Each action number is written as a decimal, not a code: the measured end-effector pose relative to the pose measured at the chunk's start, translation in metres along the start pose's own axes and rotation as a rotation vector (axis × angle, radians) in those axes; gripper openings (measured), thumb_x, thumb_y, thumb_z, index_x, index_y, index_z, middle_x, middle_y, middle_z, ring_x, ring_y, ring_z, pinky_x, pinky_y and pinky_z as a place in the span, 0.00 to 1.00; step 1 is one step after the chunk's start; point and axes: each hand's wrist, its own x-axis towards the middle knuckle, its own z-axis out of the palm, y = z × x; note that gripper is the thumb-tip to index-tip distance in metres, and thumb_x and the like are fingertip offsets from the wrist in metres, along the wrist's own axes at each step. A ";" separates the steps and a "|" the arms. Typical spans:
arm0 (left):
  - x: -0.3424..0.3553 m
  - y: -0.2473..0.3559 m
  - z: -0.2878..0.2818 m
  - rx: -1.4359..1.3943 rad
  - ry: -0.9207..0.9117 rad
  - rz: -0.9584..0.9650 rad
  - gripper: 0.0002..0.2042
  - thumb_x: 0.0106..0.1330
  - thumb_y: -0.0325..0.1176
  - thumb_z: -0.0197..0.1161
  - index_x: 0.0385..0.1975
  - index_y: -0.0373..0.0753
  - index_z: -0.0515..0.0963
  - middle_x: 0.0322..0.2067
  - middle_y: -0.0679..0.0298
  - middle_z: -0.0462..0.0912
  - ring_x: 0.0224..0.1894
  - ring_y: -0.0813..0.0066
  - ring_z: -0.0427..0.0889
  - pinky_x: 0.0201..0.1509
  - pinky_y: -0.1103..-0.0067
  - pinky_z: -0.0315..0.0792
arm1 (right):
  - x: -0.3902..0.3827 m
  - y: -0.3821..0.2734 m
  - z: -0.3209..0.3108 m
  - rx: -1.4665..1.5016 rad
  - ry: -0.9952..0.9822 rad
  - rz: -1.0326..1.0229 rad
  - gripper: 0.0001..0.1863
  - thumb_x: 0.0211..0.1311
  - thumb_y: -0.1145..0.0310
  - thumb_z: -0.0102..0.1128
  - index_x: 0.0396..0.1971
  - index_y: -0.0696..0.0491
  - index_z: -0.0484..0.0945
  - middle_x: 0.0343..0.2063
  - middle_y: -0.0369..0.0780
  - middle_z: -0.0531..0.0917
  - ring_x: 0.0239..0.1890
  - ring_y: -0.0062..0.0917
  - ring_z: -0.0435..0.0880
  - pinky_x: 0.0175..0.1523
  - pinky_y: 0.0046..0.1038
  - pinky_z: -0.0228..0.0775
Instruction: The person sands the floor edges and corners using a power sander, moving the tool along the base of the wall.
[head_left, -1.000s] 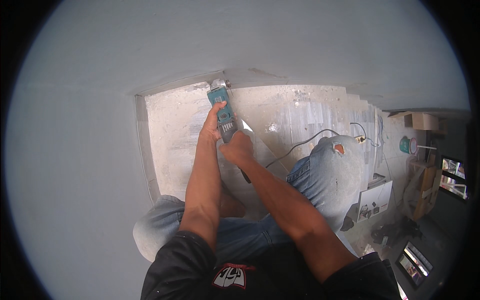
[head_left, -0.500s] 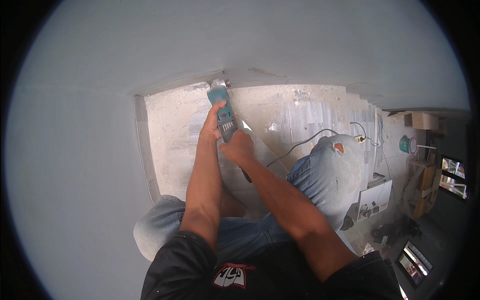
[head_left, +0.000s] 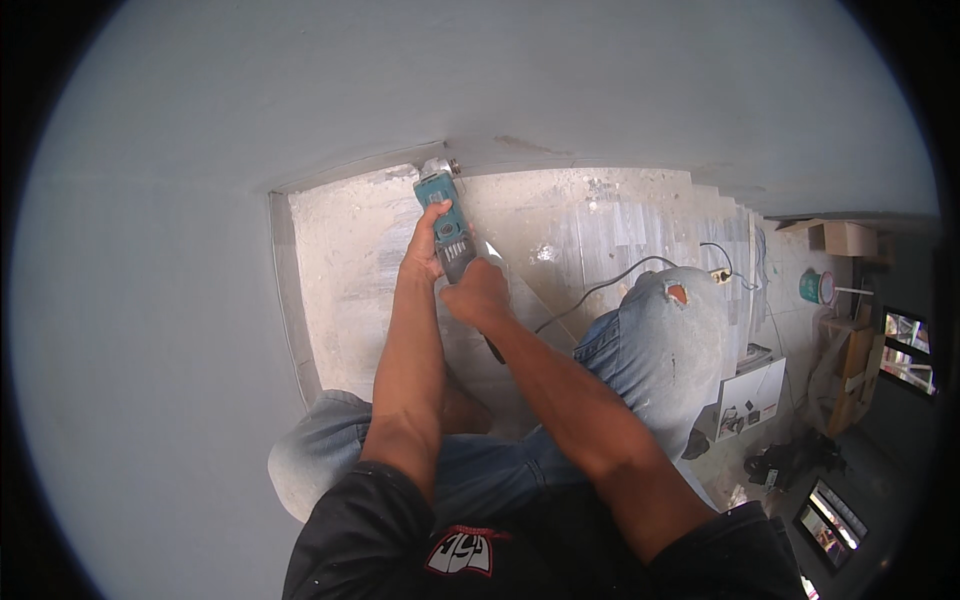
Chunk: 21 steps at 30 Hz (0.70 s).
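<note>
A teal and black angle grinder (head_left: 447, 222) points away from me, its silver head close to the floor in the corner where two grey walls meet. My left hand (head_left: 424, 246) is closed around the left side of the teal body, thumb over the top. Farther back, my right hand (head_left: 480, 296) wraps the dark rear part of the tool. Below that hand a dark rear end and cord show in part. The disc and its exact contact with floor or wall cannot be made out.
Pale, dusty floor (head_left: 350, 250) lies between grey baseboards (head_left: 284, 245) and my bent knees. A black cord (head_left: 600, 287) runs right to a socket (head_left: 720, 276). Stair edges descend at right, toward a white printed box (head_left: 750, 400), a green bucket (head_left: 810, 288) and cardboard boxes (head_left: 850, 240).
</note>
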 end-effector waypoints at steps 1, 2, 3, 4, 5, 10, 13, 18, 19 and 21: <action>0.000 0.000 0.001 -0.001 -0.002 -0.002 0.30 0.54 0.51 0.66 0.49 0.35 0.65 0.32 0.52 0.77 0.30 0.63 0.80 0.32 0.70 0.79 | 0.000 0.001 0.000 0.001 -0.001 -0.005 0.21 0.42 0.66 0.66 0.37 0.64 0.78 0.39 0.54 0.83 0.44 0.45 0.84 0.48 0.38 0.77; 0.000 0.001 0.002 -0.002 -0.004 -0.004 0.30 0.54 0.51 0.66 0.49 0.35 0.65 0.32 0.52 0.77 0.30 0.63 0.80 0.32 0.70 0.79 | 0.001 0.001 -0.001 0.001 -0.002 -0.009 0.21 0.42 0.66 0.66 0.37 0.64 0.78 0.39 0.54 0.83 0.44 0.45 0.84 0.48 0.38 0.77; -0.001 0.001 0.002 -0.004 -0.002 -0.005 0.30 0.54 0.51 0.66 0.49 0.35 0.65 0.32 0.52 0.77 0.30 0.63 0.80 0.32 0.70 0.79 | -0.001 -0.001 -0.002 -0.002 -0.021 0.006 0.21 0.43 0.67 0.66 0.38 0.63 0.78 0.40 0.53 0.83 0.46 0.44 0.83 0.49 0.38 0.76; 0.000 0.001 0.001 -0.006 -0.001 -0.006 0.30 0.54 0.51 0.66 0.49 0.35 0.65 0.32 0.52 0.77 0.30 0.63 0.80 0.32 0.70 0.79 | -0.002 -0.003 -0.004 -0.006 -0.040 0.021 0.20 0.45 0.68 0.66 0.39 0.62 0.78 0.42 0.52 0.83 0.47 0.43 0.83 0.51 0.39 0.76; 0.000 0.001 0.001 -0.008 0.001 -0.007 0.30 0.54 0.51 0.66 0.49 0.35 0.65 0.31 0.52 0.77 0.30 0.63 0.80 0.32 0.70 0.79 | -0.003 -0.006 -0.006 -0.010 -0.058 0.036 0.20 0.46 0.69 0.66 0.40 0.61 0.77 0.43 0.51 0.82 0.49 0.43 0.82 0.52 0.39 0.75; 0.002 0.000 -0.004 -0.025 -0.004 -0.018 0.29 0.54 0.50 0.66 0.47 0.35 0.66 0.33 0.51 0.77 0.30 0.63 0.80 0.33 0.70 0.79 | -0.005 -0.009 -0.008 -0.019 -0.070 0.048 0.20 0.46 0.69 0.66 0.41 0.61 0.78 0.44 0.51 0.82 0.49 0.42 0.82 0.52 0.39 0.75; 0.003 -0.005 0.001 -0.019 0.015 -0.025 0.29 0.54 0.50 0.66 0.47 0.36 0.67 0.33 0.51 0.77 0.31 0.63 0.80 0.34 0.70 0.79 | 0.002 0.001 -0.004 -0.017 -0.046 0.018 0.21 0.43 0.66 0.67 0.37 0.63 0.79 0.40 0.53 0.83 0.45 0.44 0.83 0.49 0.38 0.76; 0.008 -0.011 -0.013 -0.021 0.026 -0.055 0.29 0.53 0.50 0.66 0.48 0.37 0.67 0.33 0.52 0.77 0.31 0.62 0.80 0.35 0.69 0.79 | 0.006 0.007 0.005 -0.020 -0.045 0.001 0.21 0.41 0.64 0.67 0.34 0.65 0.79 0.38 0.54 0.83 0.43 0.43 0.85 0.47 0.37 0.77; 0.009 -0.012 -0.013 -0.019 0.036 -0.055 0.29 0.53 0.50 0.66 0.48 0.37 0.67 0.33 0.51 0.77 0.31 0.62 0.80 0.35 0.68 0.79 | 0.007 0.007 0.005 -0.019 -0.047 0.009 0.22 0.41 0.64 0.67 0.34 0.65 0.79 0.38 0.54 0.83 0.42 0.43 0.85 0.47 0.36 0.77; 0.009 -0.012 -0.012 -0.005 0.044 -0.056 0.30 0.53 0.50 0.67 0.48 0.37 0.67 0.33 0.51 0.78 0.31 0.61 0.80 0.35 0.68 0.79 | 0.008 0.008 0.005 -0.011 -0.045 0.010 0.22 0.41 0.64 0.67 0.34 0.65 0.79 0.37 0.54 0.83 0.42 0.43 0.85 0.46 0.36 0.77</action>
